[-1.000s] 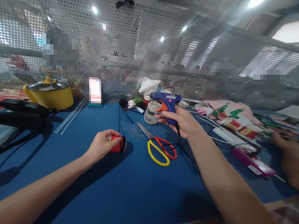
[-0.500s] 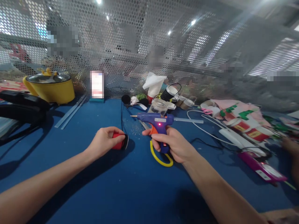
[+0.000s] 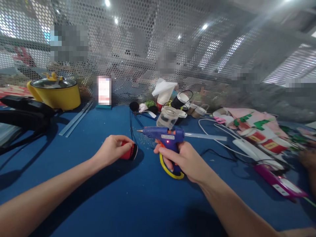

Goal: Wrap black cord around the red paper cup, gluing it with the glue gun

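My left hand is closed round a small red paper cup lying on its side, with a black band of yarn round the end facing right. From it a black strand runs back to a dark ball of yarn. In my right hand is a blue hot glue gun, its nozzle pointing left toward the space above the cup. A red light glows on the gun, and a clear glue stick sticks out behind. Yellow-handled scissors lie beneath this hand, their blades mostly hidden.
Behind the gun stands a clear plastic jar, near several wrapped cups. Two glue sticks, a yellow pot and a lit phone are to the left. At right lies a purple power strip, near another person's hand.
My right hand and the glue gun have dropped slightly, uncovering more of the jar. The glue stick has tilted a little. My left hand still grips the cup in nearly the same spot.
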Demonstrator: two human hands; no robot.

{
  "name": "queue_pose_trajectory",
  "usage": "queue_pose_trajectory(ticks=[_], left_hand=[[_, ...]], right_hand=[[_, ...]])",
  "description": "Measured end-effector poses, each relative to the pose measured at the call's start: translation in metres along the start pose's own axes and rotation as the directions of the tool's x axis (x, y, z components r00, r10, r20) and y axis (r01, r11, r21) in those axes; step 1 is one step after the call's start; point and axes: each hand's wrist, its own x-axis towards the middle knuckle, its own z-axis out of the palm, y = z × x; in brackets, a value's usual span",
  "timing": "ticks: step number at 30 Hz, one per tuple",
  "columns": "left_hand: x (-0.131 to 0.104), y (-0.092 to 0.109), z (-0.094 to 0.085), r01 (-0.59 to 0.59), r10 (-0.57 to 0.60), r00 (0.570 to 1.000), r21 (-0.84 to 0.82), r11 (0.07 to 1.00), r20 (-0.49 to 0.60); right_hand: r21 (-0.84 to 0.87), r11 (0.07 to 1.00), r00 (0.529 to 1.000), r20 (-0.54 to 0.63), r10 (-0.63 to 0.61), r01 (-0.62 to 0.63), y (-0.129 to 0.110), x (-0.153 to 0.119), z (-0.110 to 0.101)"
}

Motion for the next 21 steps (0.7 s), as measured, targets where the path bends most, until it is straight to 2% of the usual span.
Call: queue_pose_trajectory(ticks=[5,11,18,21], left_hand=[[0.002,-0.006,0.001,0.032,-0.032,0.998,-0.005,0.999,-0.049],[0.001,-0.003,0.002,0.081,-0.082,0.996,-0.071,0.994,-0.019],[0.002,0.011,-0.001,0.246,-0.25,0.968,-0.308,0.919,0.028],[0.004,0.016,-0.002,0.313,-0.327,0.944,-0.397,0.863,0.034]], right_hand=[[-0.058,0.998,1.0,0.005,0.021,-0.02,-0.006,-0.003,0.002],[-0.172,0.984,0.998,0.027,0.055,-0.049,-0.004,-0.007,0.009],[-0.349,0.926,0.989,-0.016,0.148,-0.144,-0.001,-0.013,0.016],[-0.474,0.876,0.995,-0.01,0.099,-0.092,0.002,-0.012,0.017]])
